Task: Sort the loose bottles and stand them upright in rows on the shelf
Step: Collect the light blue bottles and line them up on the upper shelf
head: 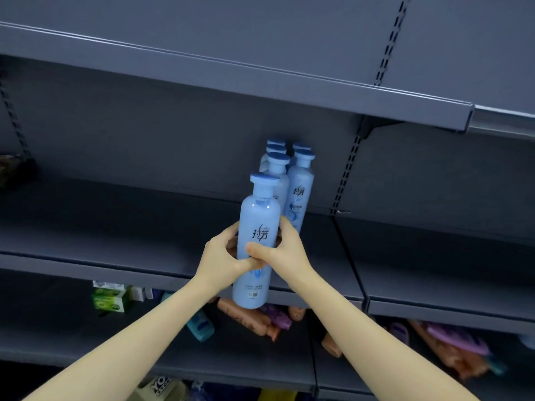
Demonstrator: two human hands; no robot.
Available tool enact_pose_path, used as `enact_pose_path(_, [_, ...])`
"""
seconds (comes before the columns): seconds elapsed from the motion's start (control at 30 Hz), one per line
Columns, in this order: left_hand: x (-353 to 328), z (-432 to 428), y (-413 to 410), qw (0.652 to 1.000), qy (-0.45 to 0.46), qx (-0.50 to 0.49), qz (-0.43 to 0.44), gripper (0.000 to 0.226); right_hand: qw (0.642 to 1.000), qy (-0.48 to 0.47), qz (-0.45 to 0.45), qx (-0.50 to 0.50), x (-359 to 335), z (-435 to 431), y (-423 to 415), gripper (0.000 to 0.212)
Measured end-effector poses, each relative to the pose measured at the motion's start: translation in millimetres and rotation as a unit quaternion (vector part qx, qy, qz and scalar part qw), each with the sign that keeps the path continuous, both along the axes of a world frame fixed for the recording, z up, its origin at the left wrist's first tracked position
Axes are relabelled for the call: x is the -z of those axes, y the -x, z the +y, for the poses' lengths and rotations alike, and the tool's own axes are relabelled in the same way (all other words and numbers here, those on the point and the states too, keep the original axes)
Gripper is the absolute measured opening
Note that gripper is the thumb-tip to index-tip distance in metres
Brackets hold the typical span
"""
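Tall pale-blue plastic bottle (259, 215) with a flat mid-blue disc cap and dark printed characters on its front, held upright just in front of the cluster of matching upright blue bottles (301, 183) on the dark grey metal shelf (115, 227). The left hand (224, 256) and right hand (285, 247) both curl round its middle, thumbs across the front. Below the cluster, tan, purple and teal bottles (252, 316) lie loose.

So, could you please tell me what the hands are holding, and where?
The left hand and right hand hold the light-blue bottle around its middle.
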State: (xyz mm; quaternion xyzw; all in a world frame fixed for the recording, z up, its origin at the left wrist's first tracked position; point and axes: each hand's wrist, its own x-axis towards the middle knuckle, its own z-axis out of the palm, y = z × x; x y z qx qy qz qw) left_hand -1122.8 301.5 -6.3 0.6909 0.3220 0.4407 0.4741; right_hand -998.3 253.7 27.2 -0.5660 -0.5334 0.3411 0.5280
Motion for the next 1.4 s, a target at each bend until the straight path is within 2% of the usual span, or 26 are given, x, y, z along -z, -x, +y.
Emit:
enact_pose_path(0.2, [2, 2, -17, 1.000, 0.004, 0.026, 0.017, 0.069, 0.999, 0.014, -0.010, 0.038, -1, -10, -13, 0.052])
enact_pose_path(0.57, [-11, 1, -59, 0.999, 0.008, 0.048, 0.020, 0.059, 0.990, 0.025, -0.052, 0.130, -16, -17, -48, 0.058])
enact_pose_path(0.7, [-19, 2, -73, 0.998, 0.013, 0.053, 0.015, 0.052, 0.988, 0.029, -0.068, 0.137, -26, -16, -64, 0.051])
enact_pose_path(1.07, [-23, 22, -102, 0.998, 0.013, 0.047, 0.035, 0.053, 0.982, 0.015, -0.085, 0.170, -23, 9, -91, 0.041])
enact_pose_path(1.3, [-19, 42, -108, 0.997, 0.038, 0.049, 0.055, 0.059, 0.979, 0.001, -0.104, 0.175, -17, 32, -99, 0.044])
enact_pose_path(1.4, [-19, 49, -105, 0.995, 0.039, 0.057, 0.068, 0.053, 0.980, -0.002, -0.098, 0.174, -14, 42, -100, 0.043])
